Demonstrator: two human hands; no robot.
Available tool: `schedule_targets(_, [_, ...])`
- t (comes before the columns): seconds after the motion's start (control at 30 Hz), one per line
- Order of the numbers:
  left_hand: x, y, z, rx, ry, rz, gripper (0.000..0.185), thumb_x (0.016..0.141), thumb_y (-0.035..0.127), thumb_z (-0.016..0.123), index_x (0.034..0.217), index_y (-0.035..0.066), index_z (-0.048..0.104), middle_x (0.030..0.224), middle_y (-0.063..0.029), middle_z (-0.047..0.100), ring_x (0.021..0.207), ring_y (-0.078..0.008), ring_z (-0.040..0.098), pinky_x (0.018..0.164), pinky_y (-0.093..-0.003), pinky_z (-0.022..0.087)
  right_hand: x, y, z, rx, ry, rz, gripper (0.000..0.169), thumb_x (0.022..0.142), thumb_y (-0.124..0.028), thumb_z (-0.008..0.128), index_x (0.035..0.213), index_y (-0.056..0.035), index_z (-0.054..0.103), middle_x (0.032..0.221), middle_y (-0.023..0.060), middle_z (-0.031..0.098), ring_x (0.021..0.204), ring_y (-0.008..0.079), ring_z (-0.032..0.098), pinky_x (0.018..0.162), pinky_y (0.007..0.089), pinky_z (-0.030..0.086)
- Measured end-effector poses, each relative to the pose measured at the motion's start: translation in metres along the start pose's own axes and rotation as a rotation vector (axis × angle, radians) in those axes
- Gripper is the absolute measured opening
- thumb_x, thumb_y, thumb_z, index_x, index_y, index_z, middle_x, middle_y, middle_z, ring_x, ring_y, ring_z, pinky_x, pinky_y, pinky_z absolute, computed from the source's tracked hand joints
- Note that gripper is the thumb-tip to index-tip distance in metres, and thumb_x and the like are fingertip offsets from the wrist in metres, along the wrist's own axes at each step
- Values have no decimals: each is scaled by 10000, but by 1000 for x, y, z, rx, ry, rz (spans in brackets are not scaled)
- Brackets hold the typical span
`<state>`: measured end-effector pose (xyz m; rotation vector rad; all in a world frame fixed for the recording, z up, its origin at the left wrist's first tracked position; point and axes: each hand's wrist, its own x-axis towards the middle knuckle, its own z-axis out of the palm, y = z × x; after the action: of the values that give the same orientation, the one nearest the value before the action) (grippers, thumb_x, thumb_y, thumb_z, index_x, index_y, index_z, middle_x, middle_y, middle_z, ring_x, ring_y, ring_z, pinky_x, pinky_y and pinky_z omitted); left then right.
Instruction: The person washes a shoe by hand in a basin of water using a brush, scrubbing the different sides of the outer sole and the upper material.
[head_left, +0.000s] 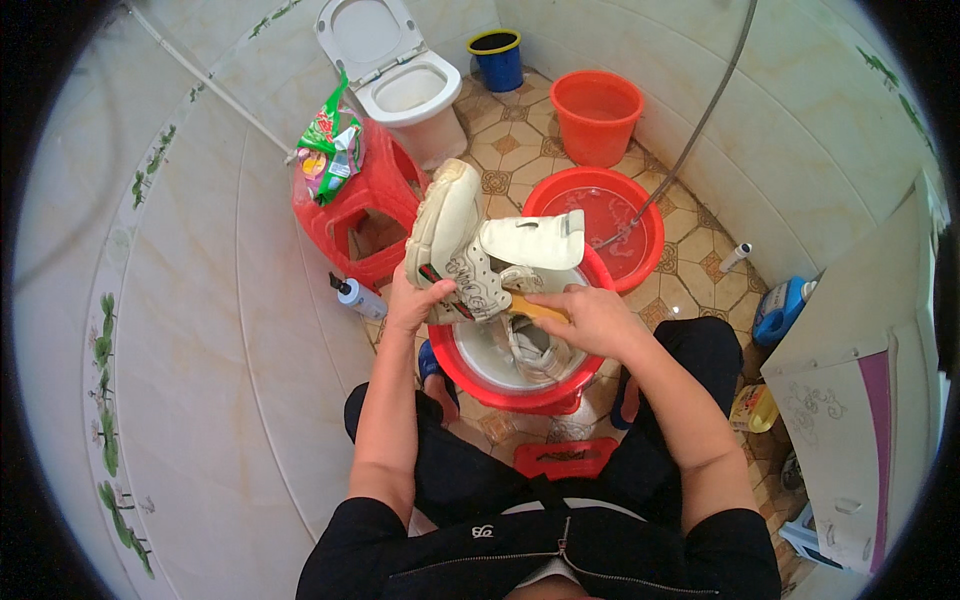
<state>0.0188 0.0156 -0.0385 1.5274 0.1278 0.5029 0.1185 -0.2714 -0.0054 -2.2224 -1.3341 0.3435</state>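
Note:
My left hand (415, 298) grips the heel end of a cream-coloured sneaker (444, 217) with a green-and-red stripe and printed lettering. Its toe points away from me, and the white tongue (534, 240) is pulled out to the right. In my right hand (592, 319) is a yellow handle (541, 308), probably of a brush, whose far end is hidden at the shoe's opening. Below both hands stands a red basin (480, 382) of cloudy water. A second pale shoe (536, 356) lies partly in that water, under my right hand.
Beyond the basin are a red tub (652, 247) with a hose (686, 154) running into it, and an orange-red bucket (598, 127). A red stool (360, 199) at left carries a green detergent bag (330, 154). A pump bottle (361, 298) stands nearby. At right is a white cabinet (832, 420).

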Motion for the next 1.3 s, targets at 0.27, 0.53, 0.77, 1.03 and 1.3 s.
schedule_targets(0.27, [-7, -14, -20, -226, 71, -51, 907, 651, 348, 794, 1396, 22, 393, 1325, -91, 542, 1201, -252, 544, 993, -386, 460, 11, 25, 0, 1186, -621, 592, 454, 975, -401, 541, 1337, -127, 559, 654, -53, 448, 459, 23, 307, 405, 185, 262])
schedule_targets(0.53, [-15, -1, -9, -146, 59, -38, 822, 637, 252, 846, 1328, 4, 476, 1260, -83, 582, 1133, -212, 566, 974, -351, 445, 1, 32, 21, 149, -7, -107, 375, 902, -364, 623, 1266, -274, 615, 738, 45, 552, 714, 198, 597, 602, 335, 484])
schedule_targets(0.77, [-2, -2, -18, -161, 252, -33, 709, 724, 190, 788, 1326, 3, 464, 1245, -83, 579, 1119, -209, 568, 967, -356, 449, 4, 8, -11, -126, 258, -34, 392, 817, -347, 685, 1204, -295, 654, 848, 71, 579, 778, 265, 630, 661, 397, 516])
schedule_targets(1.03, [2, -42, -53, -481, 338, -22, 695, 804, 401, 736, 1349, 64, 468, 1268, -92, 591, 1162, -262, 570, 1024, -434, 447, -5, 29, -18, -224, 232, 326, 416, 837, -391, 652, 1220, -230, 642, 901, 135, 630, 820, 317, 657, 727, 442, 526])
schedule_targets(1.3, [0, -16, -37, -698, 257, -28, 808, 763, 569, 723, 1383, 129, 450, 1335, -50, 551, 1227, -258, 520, 1062, -462, 413, 1, 33, -2, 144, 292, 277, 639, 894, -504, 577, 1305, -17, 525, 1055, 211, 653, 914, 356, 649, 828, 443, 503])
